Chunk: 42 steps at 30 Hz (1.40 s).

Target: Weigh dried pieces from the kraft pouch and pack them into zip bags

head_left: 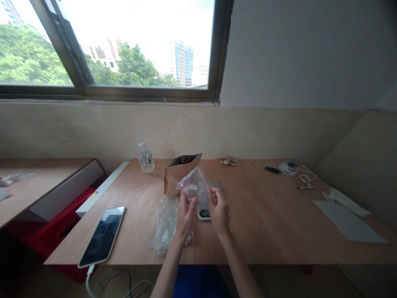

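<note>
Between my hands I hold a clear zip bag [194, 184] with a red strip along its edge and a small white label. My left hand [185, 213] is closed on its lower left side. At the red-edged right side, the fingers of my right hand [218, 207] pinch the bag. Below and behind it lies a small digital scale [204, 214], partly hidden by the bag and my right hand. A pile of clear plastic bags [164, 227] rests beside my left hand. An open brown paper pouch [181, 171] stands just behind.
A water bottle [145, 158] stands at the back left, and a phone [104, 236] on a cable lies front left. Toward the back right are a small bag of pieces [229, 162], a screwdriver [271, 169] and a dome camera [289, 167]. A white sheet [349, 221] lies far right.
</note>
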Available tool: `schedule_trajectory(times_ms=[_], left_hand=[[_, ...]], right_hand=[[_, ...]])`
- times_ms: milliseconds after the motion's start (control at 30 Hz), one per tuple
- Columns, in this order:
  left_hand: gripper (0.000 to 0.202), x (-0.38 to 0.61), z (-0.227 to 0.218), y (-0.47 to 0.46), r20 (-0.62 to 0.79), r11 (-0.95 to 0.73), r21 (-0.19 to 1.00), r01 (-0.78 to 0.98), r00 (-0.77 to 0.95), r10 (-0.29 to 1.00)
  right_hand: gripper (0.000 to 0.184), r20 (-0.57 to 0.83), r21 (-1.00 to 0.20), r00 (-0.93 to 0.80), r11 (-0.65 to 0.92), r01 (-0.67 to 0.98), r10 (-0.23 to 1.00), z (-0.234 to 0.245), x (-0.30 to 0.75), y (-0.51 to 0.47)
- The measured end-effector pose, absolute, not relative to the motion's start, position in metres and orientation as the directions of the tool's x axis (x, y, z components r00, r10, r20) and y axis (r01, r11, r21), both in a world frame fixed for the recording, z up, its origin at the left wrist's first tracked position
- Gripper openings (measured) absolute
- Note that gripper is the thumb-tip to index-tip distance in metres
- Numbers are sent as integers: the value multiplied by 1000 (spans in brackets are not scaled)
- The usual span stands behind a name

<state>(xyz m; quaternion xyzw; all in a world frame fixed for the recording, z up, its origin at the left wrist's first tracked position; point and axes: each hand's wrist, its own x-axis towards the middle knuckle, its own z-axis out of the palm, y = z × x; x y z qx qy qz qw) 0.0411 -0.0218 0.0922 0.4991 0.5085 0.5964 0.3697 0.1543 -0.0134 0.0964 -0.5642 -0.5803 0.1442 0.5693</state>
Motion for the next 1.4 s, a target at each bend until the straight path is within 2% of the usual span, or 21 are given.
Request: schedule_trajectory(times_ms=[100,200,367,500,567,667,733,800,967,1033,1200,1300,1400], left_hand=[[40,47,107,-27,261,-266,964,30,-320,911],[40,42,117,-27,200,-211,977,21,-424,883],[31,25,119,-20,144,-144,989,34,-440,887],[31,12,116,-18,177,-155,984,85,-436,882],[32,4,115,-18,196,-158,980,124,-420,886],[36,-15,113,-18,198,-139,975,174,-392,898],[40,-29,109,-17,192,-120,973,198,-396,898],[44,-44,101,-15,189,-98,967,233,-410,892],[46,-69,69,-9,171,29,909,416,-436,883],[49,-72,58,-8,213,59,846,530,-438,873],[43,-56,64,-16,516,58,564,824,-407,754],[27,-31,71,-20,530,-43,511,859,-275,802],[27,-6,56,-19,450,-61,483,874,-188,873]], right_hand=[[25,507,-796,244,341,500,827,95,152,-23],[25,482,-818,181,366,444,857,92,153,-29],[26,403,-863,82,348,367,912,84,155,-35],[27,344,-911,82,311,272,935,79,146,-41],[29,289,-943,92,266,202,953,77,137,-44],[33,133,-986,72,125,108,988,74,121,-48],[34,73,-993,45,68,95,996,72,112,-48],[30,113,-981,39,105,166,993,69,105,-47],[20,255,-856,89,182,484,963,64,107,-45],[23,279,-846,132,178,502,951,62,116,-44],[26,362,-849,268,197,490,893,52,161,-29],[24,410,-812,316,185,553,855,43,198,-1],[22,485,-719,313,168,675,817,34,234,41]])
